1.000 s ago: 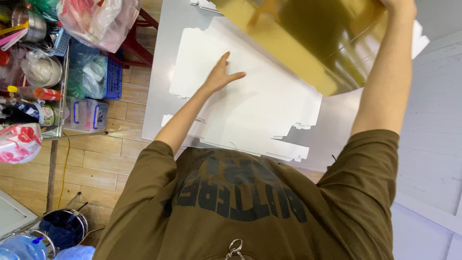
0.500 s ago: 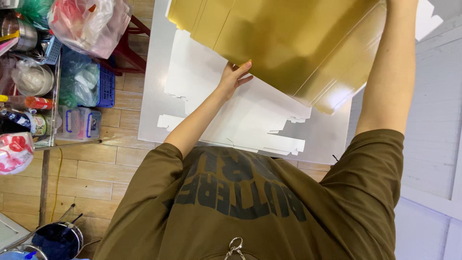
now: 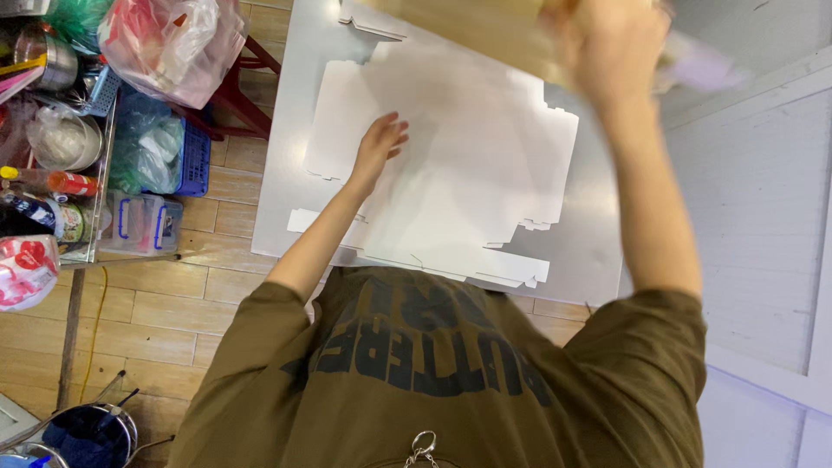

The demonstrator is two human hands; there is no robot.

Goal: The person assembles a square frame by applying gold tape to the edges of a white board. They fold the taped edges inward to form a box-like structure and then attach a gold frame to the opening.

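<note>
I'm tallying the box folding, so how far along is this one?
Done: one gold box, already raised at the top edge in the blurred right hand. In hand: the left hand lies flat on the top white die-cut blank. Left: that blank and those under it on the table, all unfolded.

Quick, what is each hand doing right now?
Left hand: open, flat on the white cardboard sheets.
Right hand: blurred, raised at a gold sheet; grip cannot be told.
</note>
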